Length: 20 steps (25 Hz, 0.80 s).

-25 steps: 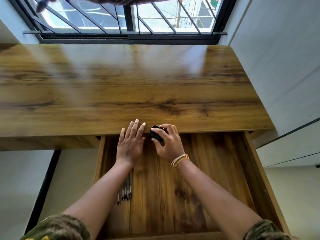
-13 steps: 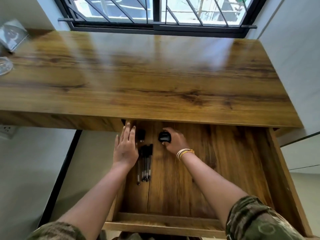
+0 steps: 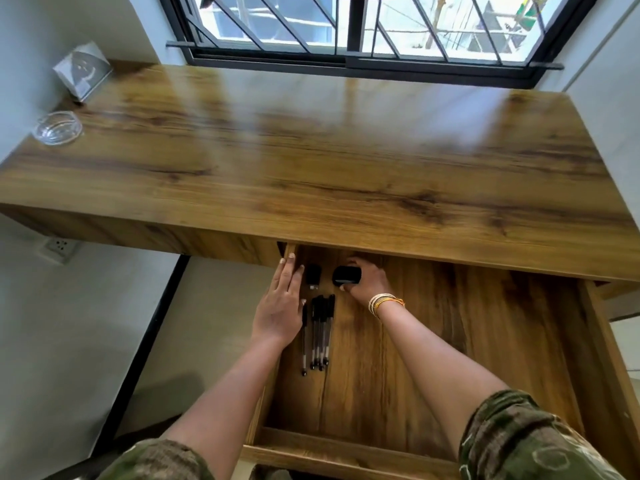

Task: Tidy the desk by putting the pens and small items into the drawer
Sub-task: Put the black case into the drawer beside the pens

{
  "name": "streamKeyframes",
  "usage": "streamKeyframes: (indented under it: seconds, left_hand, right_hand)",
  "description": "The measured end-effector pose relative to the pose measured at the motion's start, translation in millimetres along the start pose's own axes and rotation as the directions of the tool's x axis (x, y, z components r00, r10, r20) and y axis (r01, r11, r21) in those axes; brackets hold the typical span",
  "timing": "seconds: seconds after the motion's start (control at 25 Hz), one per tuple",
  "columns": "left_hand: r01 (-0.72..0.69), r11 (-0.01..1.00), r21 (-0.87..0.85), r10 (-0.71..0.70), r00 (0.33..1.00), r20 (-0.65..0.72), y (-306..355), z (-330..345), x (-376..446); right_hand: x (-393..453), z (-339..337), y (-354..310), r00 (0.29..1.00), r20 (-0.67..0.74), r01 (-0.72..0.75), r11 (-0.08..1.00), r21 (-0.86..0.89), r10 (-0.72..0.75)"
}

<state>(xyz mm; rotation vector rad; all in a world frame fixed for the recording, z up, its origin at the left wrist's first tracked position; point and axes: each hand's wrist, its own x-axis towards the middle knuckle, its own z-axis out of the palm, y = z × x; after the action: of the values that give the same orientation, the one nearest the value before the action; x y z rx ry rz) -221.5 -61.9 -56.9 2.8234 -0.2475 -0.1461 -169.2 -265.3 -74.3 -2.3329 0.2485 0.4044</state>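
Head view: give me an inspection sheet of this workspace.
Surface: glossy wooden desk top.
Job's things: clear black-capped pens, small black charger plug and rounded black case lie in the open wooden drawer.
Clutter: clear glass dish, grey box.
Hands: left hand flat, fingers straight at the drawer's left wall; right hand holds the case.
Cables: nothing seen.
Surroundings: barred window, wall socket.

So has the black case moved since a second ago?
Yes. The black case, in the right hand, went from the desk edge down into the drawer.
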Motion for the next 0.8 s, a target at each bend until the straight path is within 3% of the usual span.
streamKeyframes:
  seconds: [0.4, 0.8]
  left_hand:
    - [0.006, 1.0, 0.002, -0.006, 1.0, 0.004, -2, 3, 1]
    - [-0.015, 0.999, 0.043, 0.01, 0.992, 0.124, 0, -11, -2]
  right_hand:
    - [6, 4, -11, 0.996, 0.09, 0.033, 0.982, -0.186, -0.017]
    - [-32, 5, 2, 0.987, 0.073, -0.109, 0.928, -0.357, 0.144]
